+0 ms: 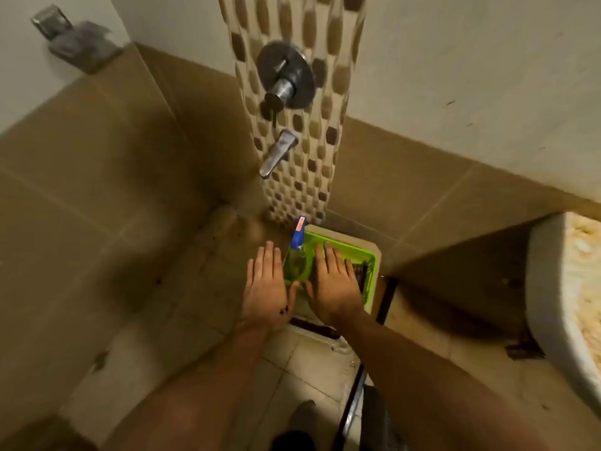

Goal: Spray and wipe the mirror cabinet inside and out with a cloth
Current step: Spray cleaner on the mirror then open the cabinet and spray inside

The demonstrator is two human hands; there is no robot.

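A clear spray bottle (296, 255) with a blue and orange nozzle stands in a bright green plastic basket (370, 265) on a pale stool by the wall. My left hand (268, 288) is stretched out flat just left of the bottle, fingers apart, holding nothing. My right hand (333, 284) hovers flat over the basket, to the right of the bottle, also empty. Something dark lies in the basket under my right hand, mostly hidden. No mirror cabinet or cloth can be made out.
A mosaic strip on the wall carries a round shower valve (285, 74) and a chrome tap (278, 153). A white basin (566, 304) juts in at the right. A metal fitting (74, 37) is at the upper left wall. Tiled floor lies below.
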